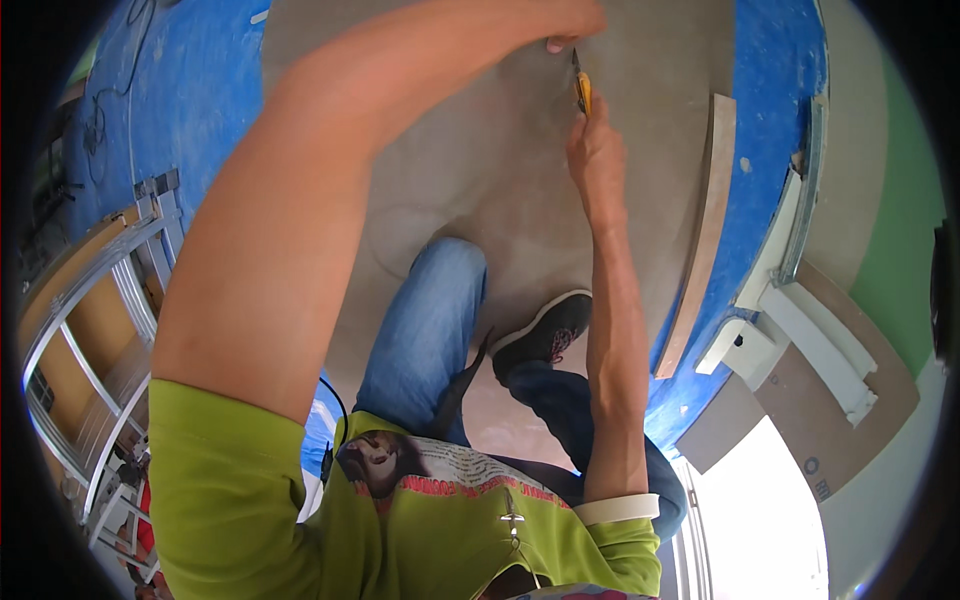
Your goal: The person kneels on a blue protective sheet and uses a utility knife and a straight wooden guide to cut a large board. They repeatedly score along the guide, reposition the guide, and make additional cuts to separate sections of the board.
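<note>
My right hand [595, 155] grips a yellow utility knife [583, 92], its blade pointing away from me over a large greyish-brown board [510, 180]. Just beyond the blade tip, my left hand [578, 25] rests at the board's upper part, with my left arm arching in from the lower left. Its fingers are mostly hidden behind the hand and wrist, so what they hold, if anything, cannot be seen. I kneel on the board, with my jeans and a dark shoe below my hands.
A long wooden strip [697, 235] lies along the board's right side. Blue floor covering [180, 85] borders both sides. An aluminium ladder [140, 320] stands at left. White offcuts [815, 335], metal profiles [800, 225] and brown board pieces [880, 410] lie at right, by a pale green wall.
</note>
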`<action>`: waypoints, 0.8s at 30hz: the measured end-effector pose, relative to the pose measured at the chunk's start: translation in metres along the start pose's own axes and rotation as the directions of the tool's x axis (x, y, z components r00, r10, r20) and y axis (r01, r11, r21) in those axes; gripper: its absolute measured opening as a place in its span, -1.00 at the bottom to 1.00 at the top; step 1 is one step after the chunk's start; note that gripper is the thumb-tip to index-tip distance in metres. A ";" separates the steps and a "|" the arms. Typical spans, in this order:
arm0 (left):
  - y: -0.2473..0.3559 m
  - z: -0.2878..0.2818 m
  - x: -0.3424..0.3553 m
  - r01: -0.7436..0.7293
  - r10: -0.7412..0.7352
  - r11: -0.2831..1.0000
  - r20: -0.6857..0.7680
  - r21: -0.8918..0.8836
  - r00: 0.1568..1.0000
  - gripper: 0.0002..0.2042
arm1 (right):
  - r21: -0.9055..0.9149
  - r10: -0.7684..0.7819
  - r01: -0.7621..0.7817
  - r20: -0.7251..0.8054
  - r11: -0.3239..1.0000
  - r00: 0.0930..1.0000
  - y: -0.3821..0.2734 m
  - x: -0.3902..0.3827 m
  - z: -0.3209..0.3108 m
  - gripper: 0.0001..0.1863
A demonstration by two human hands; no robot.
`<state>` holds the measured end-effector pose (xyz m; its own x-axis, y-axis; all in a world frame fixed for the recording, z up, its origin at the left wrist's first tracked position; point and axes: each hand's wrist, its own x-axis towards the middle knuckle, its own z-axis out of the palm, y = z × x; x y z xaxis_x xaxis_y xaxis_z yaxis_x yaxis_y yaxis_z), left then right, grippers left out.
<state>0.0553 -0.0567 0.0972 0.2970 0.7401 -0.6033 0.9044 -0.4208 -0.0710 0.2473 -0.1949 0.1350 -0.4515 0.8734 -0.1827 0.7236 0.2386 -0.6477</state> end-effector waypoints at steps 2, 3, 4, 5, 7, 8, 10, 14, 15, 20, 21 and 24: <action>0.001 -0.001 0.001 0.025 -0.025 1.000 -0.021 0.018 0.999 -0.44 | -0.002 -0.001 0.001 0.001 1.000 1.000 0.004 -0.003 0.000 -0.55; 0.003 -0.002 0.001 0.037 -0.037 0.999 -0.008 0.021 0.999 -0.44 | -0.001 -0.005 0.005 0.006 1.000 1.000 0.001 -0.004 0.000 -0.55; 0.003 -0.002 0.000 0.050 -0.050 0.998 0.005 0.025 0.999 -0.44 | 0.004 0.011 -0.011 0.021 1.000 1.000 -0.002 -0.007 -0.001 -0.56; 0.002 0.000 -0.004 0.065 -0.065 0.998 -0.008 0.022 0.998 -0.46 | 0.009 0.027 -0.027 0.036 1.000 0.999 -0.006 -0.009 -0.001 -0.56; 0.004 0.002 -0.005 0.083 -0.082 0.996 -0.043 0.019 0.996 -0.48 | 0.007 0.036 -0.037 0.036 0.999 0.999 -0.007 -0.011 -0.002 -0.56; 0.003 0.002 -0.007 0.063 -0.063 0.998 -0.063 -0.001 0.996 -0.50 | 0.005 0.025 -0.025 0.026 1.000 0.999 -0.006 -0.011 0.001 -0.55; 0.005 0.002 -0.010 0.000 -0.004 0.999 -0.110 -0.036 0.994 -0.54 | -0.014 0.009 -0.009 0.016 1.000 1.000 0.001 -0.009 0.004 -0.55; 0.011 0.000 -0.009 -0.033 0.036 0.999 -0.174 0.024 0.984 -0.53 | -0.044 -0.003 0.004 0.015 0.999 1.000 0.026 0.002 0.012 -0.55; 0.001 0.007 -0.011 -0.026 0.028 1.000 -0.174 0.014 0.984 -0.52 | -0.034 -0.007 0.008 0.029 0.999 1.000 0.021 0.000 0.013 -0.55; -0.014 0.029 -0.006 0.027 -0.021 0.999 -0.161 0.035 0.987 -0.49 | 0.074 0.016 -0.018 0.021 0.997 1.000 0.001 -0.029 0.008 -0.56; -0.008 0.027 -0.006 0.006 -0.001 1.000 -0.188 0.029 0.982 -0.49 | 0.057 0.032 -0.033 0.021 0.998 0.999 0.006 -0.032 0.006 -0.55; 0.000 0.019 -0.006 -0.052 0.061 0.998 -0.234 0.044 0.970 -0.52 | 0.016 0.045 -0.045 0.008 0.999 0.999 0.014 -0.035 0.006 -0.54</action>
<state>0.0481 -0.0712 0.0854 0.4150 0.8151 -0.4043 0.8733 -0.4815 -0.0743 0.2701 -0.2246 0.1273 -0.4226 0.8798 -0.2174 0.7346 0.1920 -0.6508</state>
